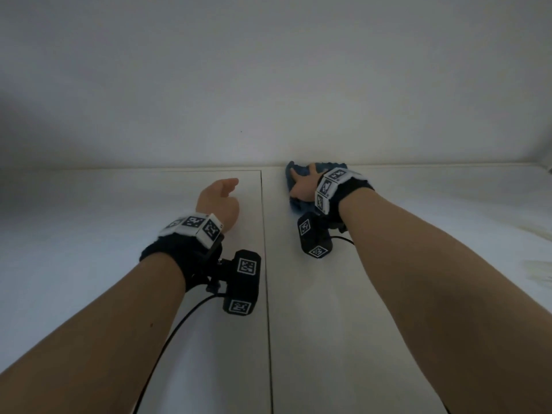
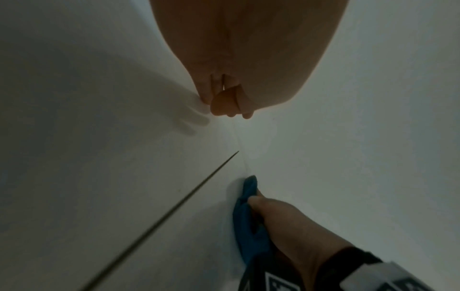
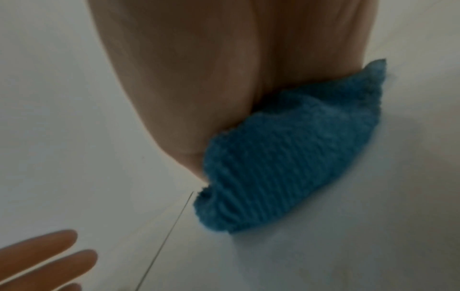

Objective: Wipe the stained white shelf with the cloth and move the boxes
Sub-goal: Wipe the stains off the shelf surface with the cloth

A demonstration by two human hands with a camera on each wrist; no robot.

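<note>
My right hand (image 1: pixel 303 185) lies on a blue ribbed cloth (image 1: pixel 294 204) at the back of the white shelf (image 1: pixel 328 339), where the shelf meets the wall. Its fingers are spread and press the bunched cloth (image 3: pixel 286 157) down; the left wrist view shows the thumb against the cloth (image 2: pixel 245 226). To the left of the shelf's seam, my left hand (image 1: pixel 222 198) is empty just over the shelf, its fingers (image 3: pixel 49 256) straight. No boxes are in view.
A thin dark seam (image 1: pixel 265 234) runs front to back between the two hands. Yellowish stains (image 1: pixel 537 234) mark the shelf at the far right. The plain white wall (image 1: pixel 268 85) closes the back.
</note>
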